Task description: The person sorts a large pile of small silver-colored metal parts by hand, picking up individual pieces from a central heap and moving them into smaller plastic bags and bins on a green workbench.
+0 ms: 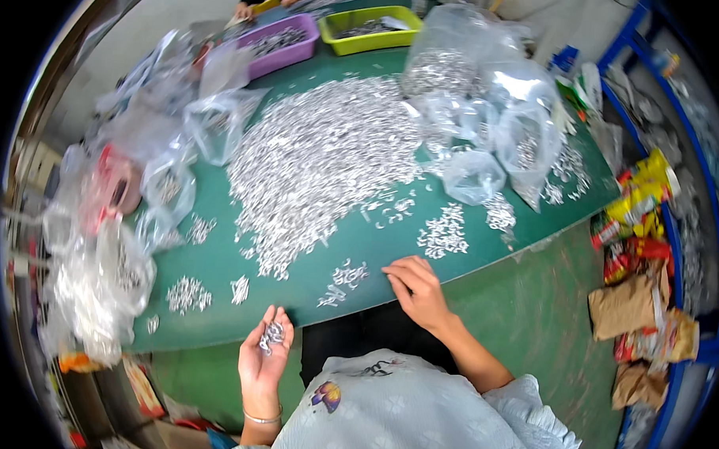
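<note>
My left hand (264, 360) is palm up just off the table's near edge, its fingers slightly curled. In the palm lies a small heap of silver metal pieces (272, 337), too small to make out their kind. My right hand (418, 290) rests palm down over the near edge, its fingers stretched out and apart, with nothing visible in them. Just left of its fingertips is a small loose cluster of the same pieces (348, 275). Beyond both hands a large pile of these shiny pieces (330, 152) covers the middle of the green table (405, 285).
Smaller heaps lie at the near left (188, 295) and right (445, 231). Clear plastic bags (525, 143) crowd both sides. A purple bin (282, 52) and a yellow-green bin (374, 35) hold more parts; another person's hand (244, 12) is behind. Blue shelving (676, 235) stands right.
</note>
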The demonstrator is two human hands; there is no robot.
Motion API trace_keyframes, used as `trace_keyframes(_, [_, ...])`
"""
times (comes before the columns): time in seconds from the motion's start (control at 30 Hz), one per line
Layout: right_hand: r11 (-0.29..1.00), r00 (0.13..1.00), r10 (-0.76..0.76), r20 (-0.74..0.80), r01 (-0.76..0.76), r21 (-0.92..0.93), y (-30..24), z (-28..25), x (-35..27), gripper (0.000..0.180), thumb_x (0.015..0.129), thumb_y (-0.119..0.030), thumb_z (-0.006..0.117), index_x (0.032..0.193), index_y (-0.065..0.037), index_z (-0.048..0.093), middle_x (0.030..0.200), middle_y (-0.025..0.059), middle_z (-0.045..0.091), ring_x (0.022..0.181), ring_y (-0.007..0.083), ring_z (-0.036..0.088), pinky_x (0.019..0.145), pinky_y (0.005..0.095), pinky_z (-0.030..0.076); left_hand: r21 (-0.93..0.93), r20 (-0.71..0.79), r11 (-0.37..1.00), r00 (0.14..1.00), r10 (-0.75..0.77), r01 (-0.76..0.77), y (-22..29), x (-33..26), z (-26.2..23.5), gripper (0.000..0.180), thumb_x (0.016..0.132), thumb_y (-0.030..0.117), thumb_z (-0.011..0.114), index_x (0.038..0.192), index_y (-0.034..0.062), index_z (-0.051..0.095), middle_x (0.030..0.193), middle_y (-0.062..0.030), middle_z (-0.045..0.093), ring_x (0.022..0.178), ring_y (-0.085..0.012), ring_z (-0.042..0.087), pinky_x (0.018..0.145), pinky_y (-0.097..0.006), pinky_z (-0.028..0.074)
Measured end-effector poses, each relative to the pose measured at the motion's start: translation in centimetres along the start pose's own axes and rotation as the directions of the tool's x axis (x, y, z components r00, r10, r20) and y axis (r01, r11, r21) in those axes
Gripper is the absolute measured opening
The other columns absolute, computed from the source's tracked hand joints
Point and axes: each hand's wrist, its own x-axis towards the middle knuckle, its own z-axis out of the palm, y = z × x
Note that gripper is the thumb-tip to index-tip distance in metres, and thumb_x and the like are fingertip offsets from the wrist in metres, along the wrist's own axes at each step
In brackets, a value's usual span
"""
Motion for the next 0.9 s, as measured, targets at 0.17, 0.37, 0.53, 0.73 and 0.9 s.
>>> trace_keyframes(0.17, [1.0,0.999,0.0,-0.047,0.001,0.027,0.7,-0.2,0.0,0.01,0.082,-0.001,0.064,0.092,0.0,0.066,0.09,0.0102,0.063,0.083,0.0286,0.059,0.074,0.0376,0.046,0.091,0.092,0.973,0.971,-0.219,0.21,-1.6,1.0,2.6,0.027,0.099,0.014,0.044,0.116,-0.003,0.055,0.098,-0.0143,0.06,0.089,-0.0268,0.057,0.082,-0.038,0.05])
trace_keyframes(0.37, [0.996,0.999,-0.024,-0.028,0.026,0.084,0.5,0.1,0.8,0.011,0.082,0.001,0.064,0.093,0.0,0.066,0.09,0.0107,0.064,0.082,0.0279,0.06,0.074,0.0366,0.047,0.083,0.236,0.929,0.899,-0.369,0.36,-3.0,2.9,2.3,0.019,0.099,0.012,0.047,0.108,-0.0017,0.057,0.084,-0.0078,0.054,0.075,-0.0182,0.051,0.07,-0.031,0.047])
trace_keyframes(0.53, [0.995,0.993,-0.062,-0.101,0.07,0.076,1.0,-2.0,1.2,0.013,0.081,0.001,0.065,0.094,0.001,0.066,0.09,0.0119,0.063,0.083,0.029,0.061,0.075,0.0386,0.048,0.215,0.042,0.955,0.975,-0.22,0.206,-4.7,1.7,5.0,0.026,0.097,0.01,0.05,0.116,-0.0063,0.054,0.099,-0.0147,0.06,0.091,-0.0247,0.059,0.083,-0.037,0.052])
trace_keyframes(0.73, [0.98,0.931,-0.003,-0.366,-0.07,-0.188,4.6,-10.3,1.4,0.013,0.081,0.008,0.059,0.092,0.005,0.066,0.092,0.0142,0.065,0.087,0.0269,0.062,0.078,0.0348,0.049,0.512,0.125,0.813,0.912,-0.389,0.277,-8.8,1.4,5.8,0.029,0.094,0.008,0.054,0.12,-0.0059,0.056,0.105,-0.0131,0.063,0.094,-0.0238,0.061,0.088,-0.038,0.051])
trace_keyframes(0.9, [0.949,0.936,0.237,-0.258,-0.281,-0.146,10.6,-16.7,1.7,0.028,0.094,-0.008,0.051,0.119,0.002,0.059,0.125,0.0174,0.059,0.119,0.0293,0.055,0.102,0.0355,0.039,0.695,0.096,0.496,0.616,-0.782,0.521,-17.4,5.2,5.7,0.038,0.1,0.017,0.046,0.126,-0.01,0.05,0.123,-0.0201,0.059,0.114,-0.0279,0.058,0.103,-0.039,0.045])
